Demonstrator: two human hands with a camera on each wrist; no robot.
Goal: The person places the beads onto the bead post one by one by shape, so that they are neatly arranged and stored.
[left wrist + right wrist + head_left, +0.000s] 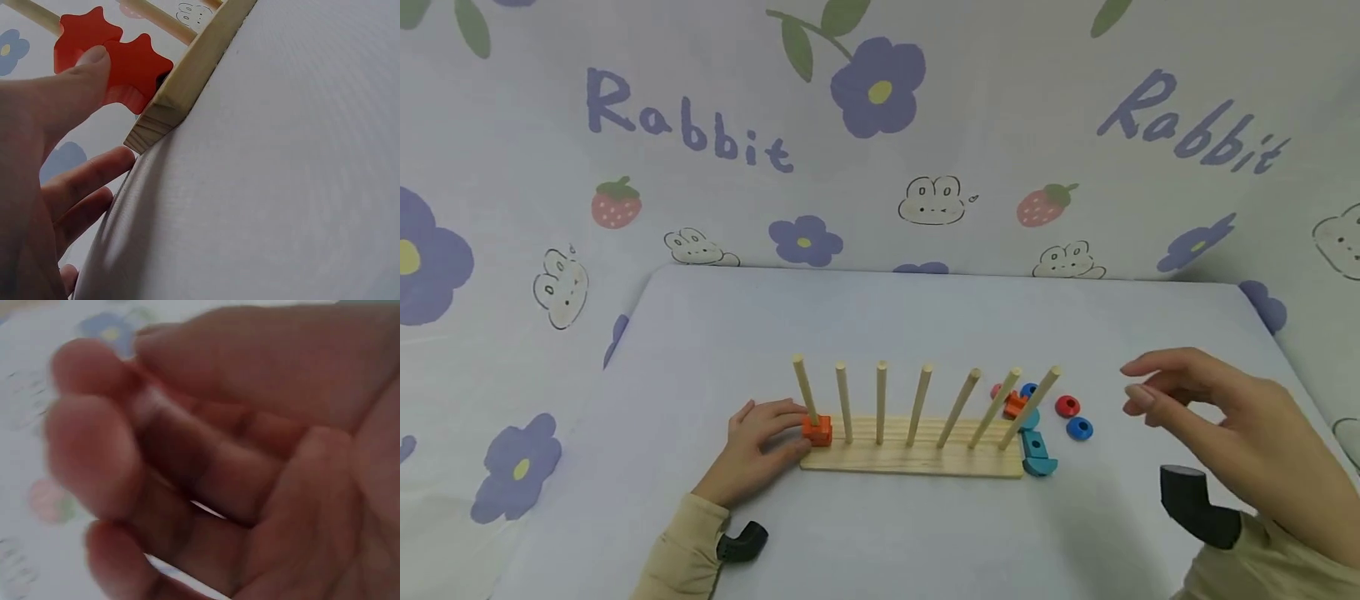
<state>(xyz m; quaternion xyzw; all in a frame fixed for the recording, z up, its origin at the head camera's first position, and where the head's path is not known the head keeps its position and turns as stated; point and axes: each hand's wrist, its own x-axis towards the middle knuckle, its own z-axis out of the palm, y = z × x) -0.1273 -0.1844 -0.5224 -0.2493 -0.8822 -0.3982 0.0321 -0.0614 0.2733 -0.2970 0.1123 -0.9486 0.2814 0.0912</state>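
head view: left hand (763,442) is at left end of the wood board (917,460), thumb on near side & index on far side, pinching 2 orange-red star blocks (817,431). blocks sit low on the leftmost of 7 pegs (919,404), by the board. right hand (1247,433) is up over right part of the white surface (917,533), well apart from left hand; fingers loosely bent, thumb tip & index tip apart. btwn right hand & board lie loose pcs: red bead (1067,406) & blue bead (1079,428) nearest the hand, teal pcs (1034,445) just beside board's right end, orange pc (1015,406) near the rightmost pegs. bg = white cloth (1000,108) w/ purple flowers, strawberries, bunnies.

left wrist view: left thumb (81,78) rests on a star block; the 2 stars are next to each other, peg sticking out past 1. 3 other fingers (94,175) apart, 1 tip by board's corner; index hidden.

right wrist view: blurry close-up, right hand's fingers bent, cloth behind; can't tell here if thumb touches index.
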